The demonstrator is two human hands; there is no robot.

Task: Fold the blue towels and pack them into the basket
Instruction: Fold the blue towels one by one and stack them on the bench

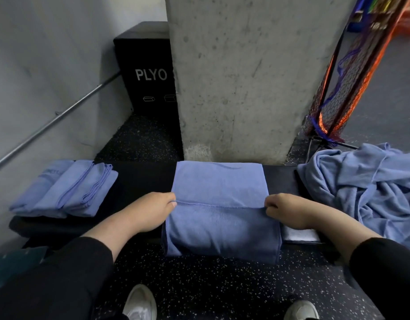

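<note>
- The soft blue cloth towel being folded (219, 204) lies across the middle of the long black padded table (139, 181). Its far edge is near the grey concrete pillar (236, 77), and its near part hangs over the table's front edge toward the speckled floor.
- The left hand (151, 211) pinches the left end of the towel's hemmed edge, and the right hand (283, 210) pinches the right end. The fingers of both are curled tight on the hem.
- The hem runs left to right between the hands. The towel's long axis appears to run from the pillar toward the person, across the table's length.
- Risk: the hanging part could drag the towel off the table if either pinch loosens, since much of the cloth is unsupported.
- Risk: if one hand pulls ahead of the other, the hem would skew and the fold come out crooked.
- The folded blue towel stack (65, 188) sits well apart at the left end; the crumpled blue towel heap (372, 188) lies at the right, close enough for a sleeve to snag.
- No basket is in view.
</note>
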